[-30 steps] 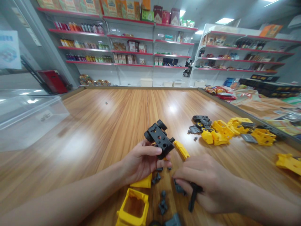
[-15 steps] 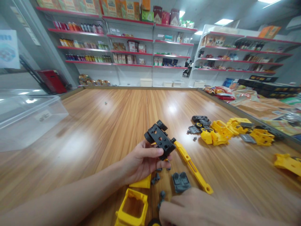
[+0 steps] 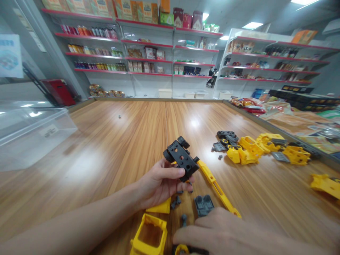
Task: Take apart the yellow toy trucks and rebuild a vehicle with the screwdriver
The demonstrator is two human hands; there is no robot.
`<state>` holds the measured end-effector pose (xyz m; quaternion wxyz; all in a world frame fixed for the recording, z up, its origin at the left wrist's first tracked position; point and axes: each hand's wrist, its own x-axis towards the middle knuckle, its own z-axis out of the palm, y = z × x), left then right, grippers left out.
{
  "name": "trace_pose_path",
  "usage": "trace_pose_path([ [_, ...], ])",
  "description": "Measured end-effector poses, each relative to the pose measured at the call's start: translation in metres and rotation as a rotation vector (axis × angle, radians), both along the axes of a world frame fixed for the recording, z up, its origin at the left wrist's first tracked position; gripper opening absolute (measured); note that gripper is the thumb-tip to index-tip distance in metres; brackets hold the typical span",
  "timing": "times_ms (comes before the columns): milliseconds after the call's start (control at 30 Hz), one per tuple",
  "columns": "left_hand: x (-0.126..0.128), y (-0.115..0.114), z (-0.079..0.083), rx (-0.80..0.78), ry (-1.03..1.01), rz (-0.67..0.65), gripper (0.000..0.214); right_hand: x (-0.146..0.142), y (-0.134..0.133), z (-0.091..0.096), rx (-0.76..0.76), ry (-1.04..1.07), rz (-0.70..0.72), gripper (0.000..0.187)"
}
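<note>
My left hand (image 3: 159, 182) holds a black toy chassis (image 3: 181, 158) with wheels, tilted up above the wooden table (image 3: 119, 141). A long yellow arm piece (image 3: 216, 187) lies on the table just right of the chassis. My right hand (image 3: 220, 232) is at the bottom edge, fingers curled over a wheel with a yellow hub (image 3: 180, 249). A grey seat piece (image 3: 203, 205) lies just above that hand. A yellow cab box (image 3: 150, 235) and small grey pegs (image 3: 183, 219) lie between my hands.
A pile of yellow and dark grey toy parts (image 3: 252, 147) lies at the right, with another yellow part (image 3: 325, 184) further right. A clear plastic box (image 3: 29, 134) stands at the left. Store shelves (image 3: 159, 53) line the back wall.
My right hand left the grey seat and a dark piece, pulled back to the bottom edge, then closed over a yellow-hubbed wheel. The left hand stayed still with the chassis.
</note>
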<state>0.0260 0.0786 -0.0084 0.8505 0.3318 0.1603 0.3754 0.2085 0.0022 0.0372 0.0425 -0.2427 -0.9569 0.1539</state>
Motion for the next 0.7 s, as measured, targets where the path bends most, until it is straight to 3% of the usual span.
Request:
trace_pose_path([
  [67, 0.000, 0.000, 0.000, -0.008, 0.001, -0.011, 0.022, 0.007, 0.004, 0.001, 0.148, 0.178, 0.061, 0.014],
  [133, 0.000, 0.000, 0.000, -0.016, 0.006, -0.019, 0.023, 0.015, 0.010, 0.001, 0.298, 0.443, 0.006, 0.014],
  [300, 0.001, -0.001, 0.001, -0.001, 0.040, -0.011, 0.026, 0.031, 0.031, 0.000, 0.311, 0.909, -0.492, 0.011],
  [400, 0.001, -0.002, 0.002, 0.017, 0.061, -0.027, 0.025, 0.032, 0.040, -0.003, 0.234, 0.973, -0.700, 0.006],
  [533, 0.002, -0.002, 0.001, 0.037, 0.063, -0.044, 0.029, 0.032, 0.045, -0.012, 0.051, 0.964, -0.736, 0.005],
  [700, 0.003, -0.001, 0.002, 0.049, 0.073, -0.045, 0.031, 0.034, 0.046, -0.017, -0.028, 0.953, -0.749, 0.006],
])
